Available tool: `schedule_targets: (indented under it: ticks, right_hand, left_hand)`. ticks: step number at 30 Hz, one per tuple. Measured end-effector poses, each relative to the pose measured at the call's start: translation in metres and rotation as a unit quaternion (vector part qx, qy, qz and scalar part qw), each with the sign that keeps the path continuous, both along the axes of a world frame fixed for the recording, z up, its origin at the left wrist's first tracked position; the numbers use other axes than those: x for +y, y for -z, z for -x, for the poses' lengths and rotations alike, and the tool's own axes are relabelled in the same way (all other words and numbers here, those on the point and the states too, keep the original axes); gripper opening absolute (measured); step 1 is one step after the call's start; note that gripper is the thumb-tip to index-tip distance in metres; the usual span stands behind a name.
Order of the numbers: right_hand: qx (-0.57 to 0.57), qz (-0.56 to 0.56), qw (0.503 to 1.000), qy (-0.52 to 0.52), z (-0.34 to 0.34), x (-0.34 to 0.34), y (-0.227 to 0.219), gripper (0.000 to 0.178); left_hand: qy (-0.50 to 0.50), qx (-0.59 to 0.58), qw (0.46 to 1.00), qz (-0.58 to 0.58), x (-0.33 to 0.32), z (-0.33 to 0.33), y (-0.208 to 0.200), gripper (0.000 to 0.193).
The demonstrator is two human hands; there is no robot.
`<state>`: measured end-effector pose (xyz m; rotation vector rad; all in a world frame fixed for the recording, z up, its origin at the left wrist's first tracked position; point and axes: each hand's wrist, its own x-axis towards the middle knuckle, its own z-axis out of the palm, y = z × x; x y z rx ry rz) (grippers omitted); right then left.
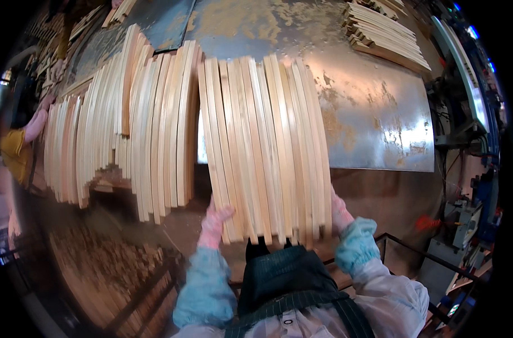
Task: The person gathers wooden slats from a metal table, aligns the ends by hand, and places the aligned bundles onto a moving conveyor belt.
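A wide row of pale wooden strips (262, 135) lies side by side before me, its far part over the metal table and its near ends jutting past the table's edge. My left hand (216, 221), in a pink glove, grips the near left side of the row, with the thumb on top. At the near right side, my right hand (340, 209), also gloved in pink, presses against the outermost strip; its fingers are mostly hidden by the wood. Light blue sleeve covers reach over both forearms.
More wooden strips (160, 129) lie in uneven rows at left. Another stack (386, 36) rests at the far right of the metal table (375, 135). A co-worker's yellow sleeve (14, 149) shows at the far left. A black rail (425, 262) and machinery (465, 225) stand at right.
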<state>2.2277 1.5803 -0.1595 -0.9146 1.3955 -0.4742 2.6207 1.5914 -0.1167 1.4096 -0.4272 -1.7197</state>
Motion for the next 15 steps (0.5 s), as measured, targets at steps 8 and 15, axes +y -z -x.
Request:
schedule_targets:
  ticks: [8, 15]
  right_hand:
    - [0.060, 0.037, 0.997, -0.042, 0.001, -0.038, -0.061, 0.050]
    - [-0.176, -0.223, 0.922, 0.262, -0.033, -0.067, -0.080, 0.039]
  left_hand:
    - [0.014, 0.150, 0.988, -0.035, -0.061, 0.010, 0.012, 0.084]
    - [-0.047, 0.100, 0.993, -0.036, -0.068, 0.006, 0.032, 0.074]
